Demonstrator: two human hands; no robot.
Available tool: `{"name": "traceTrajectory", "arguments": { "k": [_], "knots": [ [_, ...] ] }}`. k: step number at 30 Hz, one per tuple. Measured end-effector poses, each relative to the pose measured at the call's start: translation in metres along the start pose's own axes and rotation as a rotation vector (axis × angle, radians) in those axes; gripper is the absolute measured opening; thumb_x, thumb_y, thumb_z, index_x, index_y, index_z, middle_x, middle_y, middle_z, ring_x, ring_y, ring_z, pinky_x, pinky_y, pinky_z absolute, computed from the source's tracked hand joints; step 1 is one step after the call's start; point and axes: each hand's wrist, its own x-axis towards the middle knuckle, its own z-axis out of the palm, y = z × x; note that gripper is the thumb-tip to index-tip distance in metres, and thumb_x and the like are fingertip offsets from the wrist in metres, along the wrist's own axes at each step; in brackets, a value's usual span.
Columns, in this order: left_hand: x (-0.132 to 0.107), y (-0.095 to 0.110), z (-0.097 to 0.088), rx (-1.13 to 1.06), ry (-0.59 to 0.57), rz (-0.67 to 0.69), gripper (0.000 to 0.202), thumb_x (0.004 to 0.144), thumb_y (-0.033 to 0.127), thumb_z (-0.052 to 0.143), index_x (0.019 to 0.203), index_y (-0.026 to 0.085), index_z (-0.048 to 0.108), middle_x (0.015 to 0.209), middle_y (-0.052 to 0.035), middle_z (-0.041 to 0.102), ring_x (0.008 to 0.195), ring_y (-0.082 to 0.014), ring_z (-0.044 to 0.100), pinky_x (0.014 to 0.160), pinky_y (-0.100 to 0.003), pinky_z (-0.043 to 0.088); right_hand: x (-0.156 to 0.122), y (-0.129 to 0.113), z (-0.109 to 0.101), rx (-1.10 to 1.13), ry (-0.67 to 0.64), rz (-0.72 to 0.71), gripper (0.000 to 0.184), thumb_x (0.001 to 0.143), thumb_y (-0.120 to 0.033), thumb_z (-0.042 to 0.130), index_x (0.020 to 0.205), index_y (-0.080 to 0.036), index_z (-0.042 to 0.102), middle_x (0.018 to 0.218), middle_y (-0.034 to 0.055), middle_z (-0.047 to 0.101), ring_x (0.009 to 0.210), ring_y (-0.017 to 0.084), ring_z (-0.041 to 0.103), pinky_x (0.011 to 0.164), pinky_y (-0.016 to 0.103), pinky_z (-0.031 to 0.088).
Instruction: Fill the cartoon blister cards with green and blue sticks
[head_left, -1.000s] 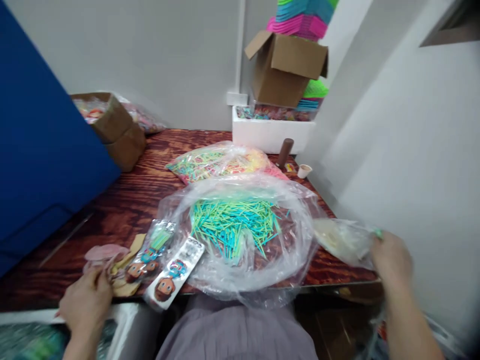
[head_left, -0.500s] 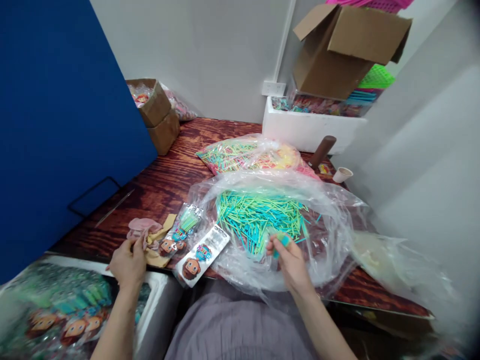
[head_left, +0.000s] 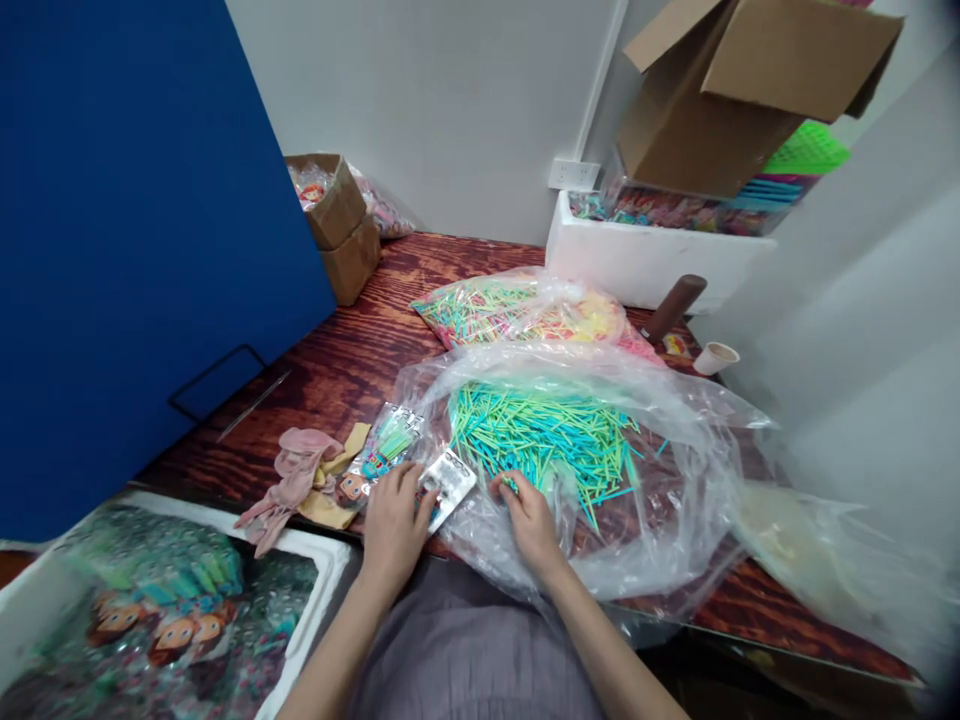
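My left hand (head_left: pixel 396 518) rests on the stack of printed bags (head_left: pixel 453 482), its fingers apart and touching the top one, partly covering the cartoon figure. My right hand (head_left: pixel 531 520) pinches a small bunch of thin green and blue sticks (head_left: pixel 511 484), seen nearly end-on. It hovers over the near left rim of a large clear plastic bag (head_left: pixel 675 500). Inside that bag lies a heap of loose green and blue sticks (head_left: pixel 540 430). A filled bag of sticks (head_left: pixel 391 440) with a cartoon figure lies just beyond my left hand.
Pink and yellow gloves (head_left: pixel 300 465) lie left of the bags. A foam box (head_left: pixel 330 560) with filled bags stands at lower left. Behind the heap lies another bag of coloured sticks (head_left: pixel 517 305). A paper cup (head_left: pixel 715 358), a brown cylinder (head_left: pixel 676 305) and a white foam box (head_left: pixel 645 262) stand at right.
My left hand has moved right, from the gloves onto the printed bags. My right hand has shifted left with its bunch of sticks. The view has turned slightly left.
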Motion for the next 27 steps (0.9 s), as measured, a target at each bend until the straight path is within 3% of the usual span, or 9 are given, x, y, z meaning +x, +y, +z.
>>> {"name": "traceTrajectory", "arguments": {
  "k": [3, 6, 10, 13, 20, 27],
  "knots": [
    [0.003, 0.005, 0.016, 0.137, 0.012, -0.054, 0.048, 0.088, 0.040, 0.059, 0.128, 0.013, 0.054, 0.108, -0.0173, 0.065, 0.100, -0.0341, 0.059, 0.086, -0.048, 0.045, -0.001, 0.002, 0.001, -0.001, -0.006, -0.014, 0.020, 0.096, -0.030, 0.045, 0.088, -0.020, 0.061, 0.085, 0.0033, 0.065, 0.083, 0.019, 0.061, 0.078, 0.029, 0.045],
    [0.007, 0.004, 0.018, 0.132, 0.043, -0.066, 0.042, 0.089, 0.034, 0.057, 0.125, 0.012, 0.055, 0.098, -0.0140, 0.064, 0.094, -0.0313, 0.059, 0.081, -0.042, 0.046, -0.002, 0.005, 0.001, 0.006, 0.000, -0.018, 0.020, 0.096, -0.029, 0.045, 0.088, -0.020, 0.062, 0.085, 0.0032, 0.066, 0.083, 0.019, 0.061, 0.078, 0.028, 0.045],
    [0.011, 0.005, 0.014, -0.011, 0.107, -0.045, 0.018, 0.094, 0.027, 0.048, 0.102, 0.018, 0.062, 0.088, -0.0077, 0.061, 0.087, -0.0248, 0.059, 0.078, -0.035, 0.045, -0.004, 0.005, -0.001, 0.052, -0.006, -0.016, 0.019, 0.095, -0.026, 0.047, 0.089, -0.019, 0.064, 0.088, 0.0039, 0.067, 0.085, 0.019, 0.062, 0.080, 0.027, 0.045],
    [0.012, 0.004, 0.013, -0.097, 0.098, -0.025, 0.017, 0.096, 0.026, 0.048, 0.086, 0.020, 0.061, 0.084, -0.0047, 0.061, 0.083, -0.0217, 0.059, 0.076, -0.032, 0.044, -0.005, 0.005, -0.003, 0.094, 0.000, -0.005, 0.018, 0.094, -0.025, 0.049, 0.092, -0.020, 0.066, 0.091, 0.0040, 0.069, 0.088, 0.019, 0.063, 0.082, 0.028, 0.045],
    [0.014, 0.001, 0.008, -0.232, 0.092, -0.053, 0.022, 0.096, 0.029, 0.049, 0.087, 0.018, 0.065, 0.085, -0.0049, 0.060, 0.081, -0.0197, 0.058, 0.075, -0.032, 0.043, -0.006, 0.007, -0.005, 0.143, 0.004, 0.006, 0.020, 0.094, -0.024, 0.051, 0.095, -0.022, 0.071, 0.094, 0.0039, 0.071, 0.091, 0.020, 0.065, 0.084, 0.029, 0.045],
    [0.021, 0.010, -0.008, -0.579, 0.025, -0.222, 0.022, 0.095, 0.031, 0.049, 0.090, 0.020, 0.067, 0.090, -0.0030, 0.062, 0.088, -0.0186, 0.057, 0.080, -0.029, 0.042, -0.005, 0.008, -0.005, 0.159, 0.002, -0.003, 0.020, 0.094, -0.023, 0.052, 0.098, -0.023, 0.072, 0.095, 0.0035, 0.071, 0.092, 0.019, 0.065, 0.085, 0.029, 0.045]
  ]
}}
